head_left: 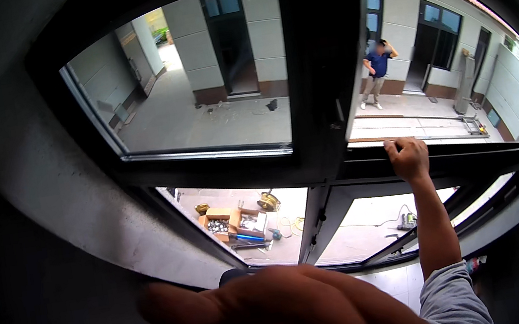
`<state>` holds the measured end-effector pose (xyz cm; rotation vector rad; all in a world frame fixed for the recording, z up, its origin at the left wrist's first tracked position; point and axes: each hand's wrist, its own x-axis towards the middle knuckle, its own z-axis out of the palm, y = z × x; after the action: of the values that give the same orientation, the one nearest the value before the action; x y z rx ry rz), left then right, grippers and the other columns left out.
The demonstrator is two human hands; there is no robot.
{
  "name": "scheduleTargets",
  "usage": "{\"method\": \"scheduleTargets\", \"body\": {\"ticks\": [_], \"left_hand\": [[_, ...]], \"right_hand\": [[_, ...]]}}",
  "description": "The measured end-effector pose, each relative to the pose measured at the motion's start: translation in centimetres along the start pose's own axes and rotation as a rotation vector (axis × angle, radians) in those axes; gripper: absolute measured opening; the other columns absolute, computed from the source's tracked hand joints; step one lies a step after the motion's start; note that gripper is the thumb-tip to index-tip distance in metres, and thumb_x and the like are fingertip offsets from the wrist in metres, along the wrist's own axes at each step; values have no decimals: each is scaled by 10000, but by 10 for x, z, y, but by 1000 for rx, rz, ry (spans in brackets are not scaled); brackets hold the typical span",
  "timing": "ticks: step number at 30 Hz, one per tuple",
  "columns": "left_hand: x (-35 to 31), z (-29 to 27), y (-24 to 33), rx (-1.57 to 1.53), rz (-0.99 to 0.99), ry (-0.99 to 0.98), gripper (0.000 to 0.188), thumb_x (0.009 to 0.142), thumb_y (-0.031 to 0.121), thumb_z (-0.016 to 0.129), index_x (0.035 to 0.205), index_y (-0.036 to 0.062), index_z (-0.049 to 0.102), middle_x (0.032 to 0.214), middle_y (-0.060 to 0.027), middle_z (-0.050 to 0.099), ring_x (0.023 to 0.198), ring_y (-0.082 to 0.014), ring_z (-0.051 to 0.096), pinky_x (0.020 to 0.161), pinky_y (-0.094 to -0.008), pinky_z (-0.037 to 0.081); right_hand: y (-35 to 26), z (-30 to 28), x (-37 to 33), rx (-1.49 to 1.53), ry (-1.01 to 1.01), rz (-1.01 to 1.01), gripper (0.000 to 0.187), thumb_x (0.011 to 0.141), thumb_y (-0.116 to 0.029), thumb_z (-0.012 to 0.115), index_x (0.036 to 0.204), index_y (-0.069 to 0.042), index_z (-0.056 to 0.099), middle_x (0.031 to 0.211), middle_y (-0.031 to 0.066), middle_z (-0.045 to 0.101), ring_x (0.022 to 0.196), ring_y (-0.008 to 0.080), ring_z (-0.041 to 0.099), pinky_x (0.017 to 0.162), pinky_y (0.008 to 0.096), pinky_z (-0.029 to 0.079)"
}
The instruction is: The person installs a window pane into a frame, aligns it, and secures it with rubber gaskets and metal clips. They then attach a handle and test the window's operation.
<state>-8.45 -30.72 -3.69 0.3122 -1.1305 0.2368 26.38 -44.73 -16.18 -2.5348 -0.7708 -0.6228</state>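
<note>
My right hand (410,158) reaches up to a black door or window frame (367,162). Its fingers are curled over the horizontal rail under the upper right opening. A grey sleeve (451,297) covers my right upper arm. Very close to the camera, a dark and blurred hand (253,300), which I take as my left, crosses the lower middle. What its fingers do, or whether they hold anything, is not clear. Left of the rail, a dark handle (340,113) is on the frame's upright. The upper left pane (194,84) is glazed.
Outside, a person in a dark blue shirt (379,63) stands in the courtyard, one hand at the head. Through the lower left opening show cardboard boxes (218,225), a yellow cable reel (268,201) and tools. A green power tool (407,219) lies on the ground. A pale wall (76,189) borders the frame.
</note>
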Motion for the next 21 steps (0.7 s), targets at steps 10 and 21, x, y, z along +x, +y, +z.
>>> {"method": "scheduleTargets", "body": {"ticks": [10, 21], "left_hand": [[-42, 37, 39, 760, -442, 338, 345, 1066, 351, 503, 1252, 94, 637, 1305, -49, 633, 1201, -201, 614, 1102, -358, 444], [-140, -105, 3, 1173, -1097, 520, 376, 1050, 379, 522, 1232, 72, 641, 1263, -76, 643, 1159, -215, 627, 1048, -367, 464]], "right_hand": [[-30, -2, 4, -9, -120, 43, 525, 944, -504, 530, 872, -46, 776, 902, 199, 743, 999, 341, 688, 1013, 434, 426], [-24, 7, 1, 10, -85, 47, 533, 946, -503, 511, 935, -44, 782, 937, 198, 743, 1006, 329, 684, 1022, 417, 409]]}}
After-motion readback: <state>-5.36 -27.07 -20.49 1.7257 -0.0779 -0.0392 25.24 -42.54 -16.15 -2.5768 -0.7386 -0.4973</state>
